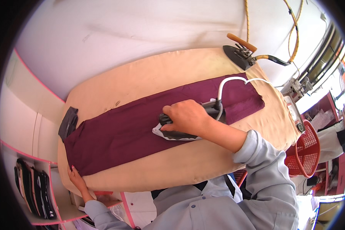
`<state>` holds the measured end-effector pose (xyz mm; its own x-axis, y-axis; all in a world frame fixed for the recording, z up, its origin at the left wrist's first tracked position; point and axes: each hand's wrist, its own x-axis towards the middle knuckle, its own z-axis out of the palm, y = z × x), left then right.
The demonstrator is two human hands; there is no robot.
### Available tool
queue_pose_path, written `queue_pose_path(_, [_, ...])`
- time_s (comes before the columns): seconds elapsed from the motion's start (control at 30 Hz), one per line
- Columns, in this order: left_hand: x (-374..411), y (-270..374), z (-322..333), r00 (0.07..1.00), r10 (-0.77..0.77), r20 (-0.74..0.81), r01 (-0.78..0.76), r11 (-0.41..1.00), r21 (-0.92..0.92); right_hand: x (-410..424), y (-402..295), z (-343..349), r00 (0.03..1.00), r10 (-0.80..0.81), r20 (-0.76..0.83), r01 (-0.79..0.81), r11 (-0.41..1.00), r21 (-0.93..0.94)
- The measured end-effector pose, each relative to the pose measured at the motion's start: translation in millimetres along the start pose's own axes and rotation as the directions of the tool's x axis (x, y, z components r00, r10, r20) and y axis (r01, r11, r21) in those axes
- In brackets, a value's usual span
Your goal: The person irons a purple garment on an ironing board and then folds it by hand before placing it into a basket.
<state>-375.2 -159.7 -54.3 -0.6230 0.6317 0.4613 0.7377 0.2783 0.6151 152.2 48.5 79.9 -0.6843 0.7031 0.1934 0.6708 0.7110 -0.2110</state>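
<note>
My right hand (187, 118) is wrapped around the handle of a steam iron (178, 135) with a dark body and a pale soleplate edge. The iron rests on a long maroon garment (118, 135), laid flat across a padded ironing board (149, 74) with a beige cover. From the iron's rear rises a white hose (222, 86), which bends away to the right. At the garment's near left corner, my left hand (77, 178) grips the edge of the cloth. A dark grey piece of cloth (69, 122) lies beside the garment's left end.
A second iron (240, 56) with a wooden handle stands at the board's far right corner, its yellow hose (296, 37) looping upward. Red plastic baskets (307, 152) sit off the right end. Left, shelving (54, 198) holds folded clothes (34, 189). A white wall (132, 31) borders the far side.
</note>
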Motion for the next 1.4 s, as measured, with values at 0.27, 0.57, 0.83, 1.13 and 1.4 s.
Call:
queue_pose_path(0.27, [-6.9, -9.6, -3.5, 0.994, 0.075, -0.077, -0.073, 0.997, 0.027, -71.4, 85.3, -32.3, 0.883, 0.444, -0.151, -0.459, 0.883, -0.093])
queue_pose_path(0.57, [-0.5, -9.0, 4.8, 0.992, 0.074, -0.101, -0.072, 0.997, 0.023, -103.3, 191.4, -54.4, 0.640, 0.693, -0.332, -0.768, 0.596, -0.235])
queue_pose_path(0.83, [-4.2, 4.8, 4.2, 0.993, 0.096, -0.069, -0.096, 0.995, 0.001, -104.2, 211.3, -64.6, 0.640, 0.716, -0.278, -0.768, 0.592, -0.243])
queue_pose_path(1.13, [-4.4, -5.2, 0.8, 0.999, 0.003, -0.052, -0.008, 0.995, -0.097, -97.4, 219.1, -61.0, 0.604, 0.730, -0.321, -0.797, 0.556, -0.236])
queue_pose_path(1.4, [8.0, -5.0, -1.6, 0.999, 0.033, 0.035, -0.030, 0.995, -0.093, -86.1, 231.3, -62.1, 0.611, 0.730, -0.307, -0.790, 0.585, -0.181])
